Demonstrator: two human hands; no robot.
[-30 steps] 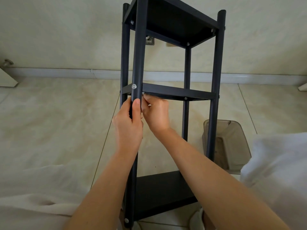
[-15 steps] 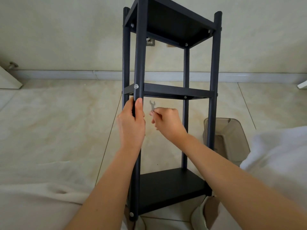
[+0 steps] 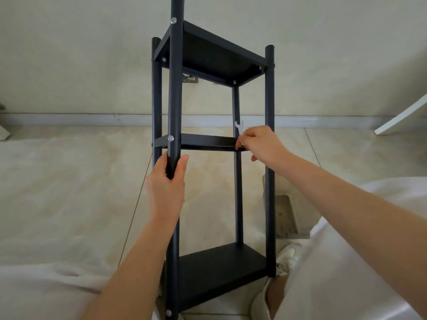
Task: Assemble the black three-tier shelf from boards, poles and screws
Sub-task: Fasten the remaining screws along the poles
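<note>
The black three-tier shelf [image 3: 215, 158] stands upright on the tiled floor [image 3: 57, 181]. The right hand [image 3: 261, 144], pinching a small spanner [image 3: 239, 128], has moved from the near-left pole [image 3: 174, 100] across the middle board [image 3: 208, 142]; the left hand [image 3: 167, 183] keeps gripping that pole. Tightening apparently proceeds to the next screw.

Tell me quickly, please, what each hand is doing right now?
Left hand: fingers wrapped round the front pole below the middle board.
Right hand: fingers pinching a small wrench.

near pole [image 3: 175, 88] top: cut off | wrench [image 3: 239, 127] handle: hidden in right hand [image 3: 258, 144]
</note>
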